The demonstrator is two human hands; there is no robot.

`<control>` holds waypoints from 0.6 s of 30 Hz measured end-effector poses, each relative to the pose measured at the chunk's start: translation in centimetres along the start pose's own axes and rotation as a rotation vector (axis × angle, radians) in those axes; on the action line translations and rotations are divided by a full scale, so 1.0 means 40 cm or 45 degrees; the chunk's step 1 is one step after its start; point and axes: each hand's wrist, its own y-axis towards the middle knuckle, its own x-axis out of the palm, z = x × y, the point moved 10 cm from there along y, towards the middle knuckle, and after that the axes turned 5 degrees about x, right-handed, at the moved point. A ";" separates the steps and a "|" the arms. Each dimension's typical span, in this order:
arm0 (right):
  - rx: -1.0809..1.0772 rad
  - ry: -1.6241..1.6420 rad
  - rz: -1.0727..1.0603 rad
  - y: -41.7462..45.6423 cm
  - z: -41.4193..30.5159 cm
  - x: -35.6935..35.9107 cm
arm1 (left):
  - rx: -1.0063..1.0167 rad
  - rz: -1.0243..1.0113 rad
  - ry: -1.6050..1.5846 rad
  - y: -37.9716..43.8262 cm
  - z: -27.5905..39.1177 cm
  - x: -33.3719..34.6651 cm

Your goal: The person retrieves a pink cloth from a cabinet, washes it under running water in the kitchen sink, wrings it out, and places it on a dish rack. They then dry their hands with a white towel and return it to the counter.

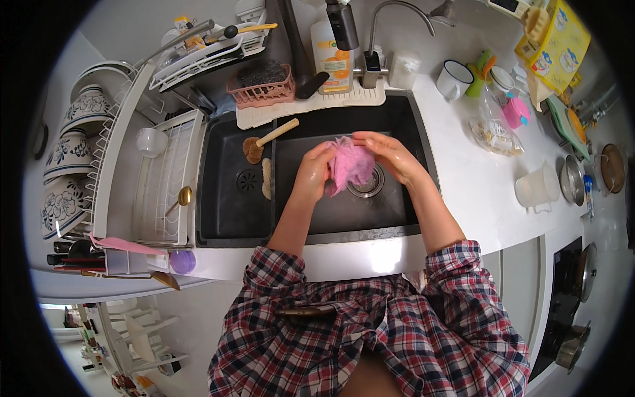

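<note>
A crumpled pink cloth point(350, 165) is bunched between my two hands above the large right basin of a black double sink point(327, 213). My left hand point(316, 168) grips its left side, and the fingers are partly hidden behind it. My right hand point(389, 151) touches the cloth's upper right edge with its fingertips, wet and with the palm turned toward the cloth; how firmly it holds is not plain. Below the cloth lies the steel drain strainer point(369, 183), partly covered. A wooden-handled brush point(278, 133) and a beige scrubber strip point(266, 178) lie at the divider on the left.
Left of the sink stand a dish rack point(171, 173) with a white cup point(152, 142) and stacked patterned bowls point(67, 198). Behind are a pink scourer basket point(263, 89), a soap bottle point(333, 59) and a faucet point(342, 25). An enamel mug point(454, 79) and a clear plastic jug point(537, 186) stand right.
</note>
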 end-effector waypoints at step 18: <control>-0.056 0.126 0.109 0.046 -0.057 -0.018 | 0.063 -0.051 0.072 0.042 0.056 0.043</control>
